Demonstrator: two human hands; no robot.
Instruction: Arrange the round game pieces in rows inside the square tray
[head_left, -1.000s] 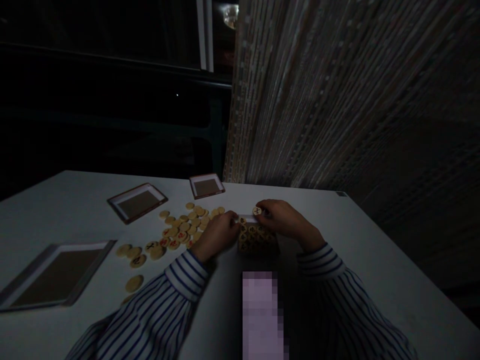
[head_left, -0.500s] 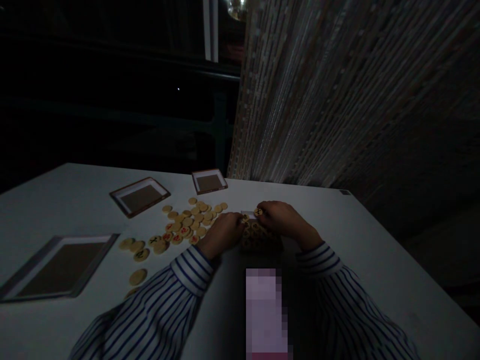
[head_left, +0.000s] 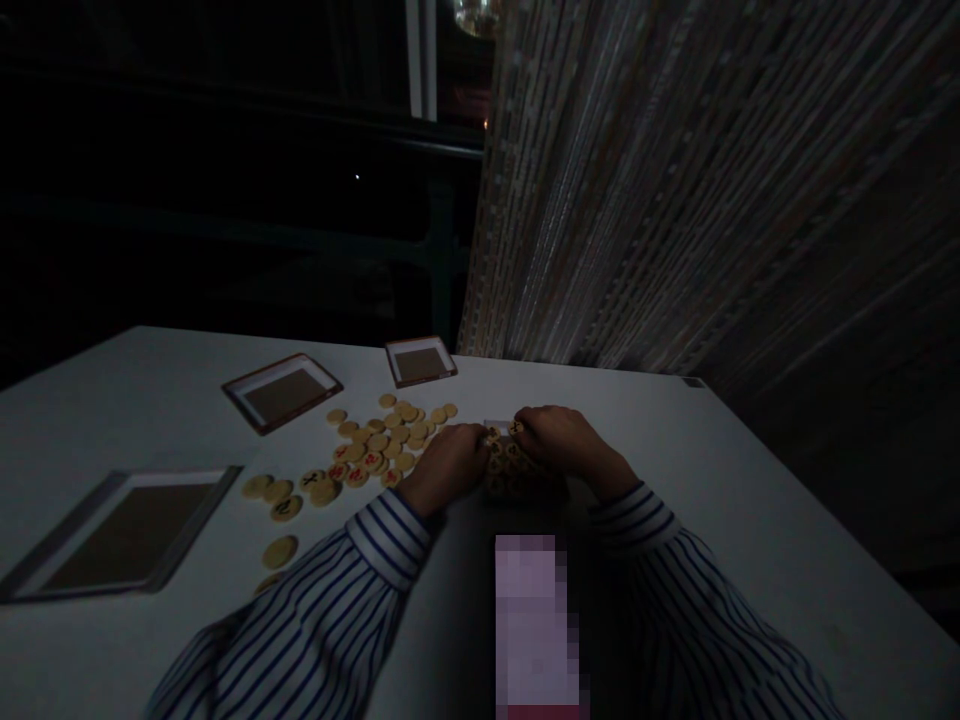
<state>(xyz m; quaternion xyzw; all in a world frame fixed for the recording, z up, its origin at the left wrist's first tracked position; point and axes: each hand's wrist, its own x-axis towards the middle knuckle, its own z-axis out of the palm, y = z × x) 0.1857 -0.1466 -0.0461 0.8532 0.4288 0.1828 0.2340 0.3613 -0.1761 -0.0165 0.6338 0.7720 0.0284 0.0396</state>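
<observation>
A small box [head_left: 525, 487] filled with rows of round wooden xiangqi pieces [head_left: 506, 463] sits in front of me, its near side in deep shadow. My right hand [head_left: 562, 442] pinches one xiangqi piece [head_left: 517, 427] with a dark character, above the box's far side. My left hand [head_left: 448, 462] is closed at the far left corner, its fingertips on another xiangqi piece [head_left: 493, 433]. Loose xiangqi pieces [head_left: 379, 442] lie heaped left of my left hand, some showing red or black characters.
Shallow open trays stand on the white table [head_left: 750, 520]: a large one [head_left: 127, 535] at left, two smaller ones [head_left: 283, 393] [head_left: 420, 362] behind the pieces. A pixelated pink rectangle [head_left: 534, 620] is nearest me. A string curtain [head_left: 600, 200] hangs beyond the table.
The right hand's piece has tilted and sunk slightly toward the box. My left fingertips stay at the corner, with their piece a little farther in. The view shifts slightly.
</observation>
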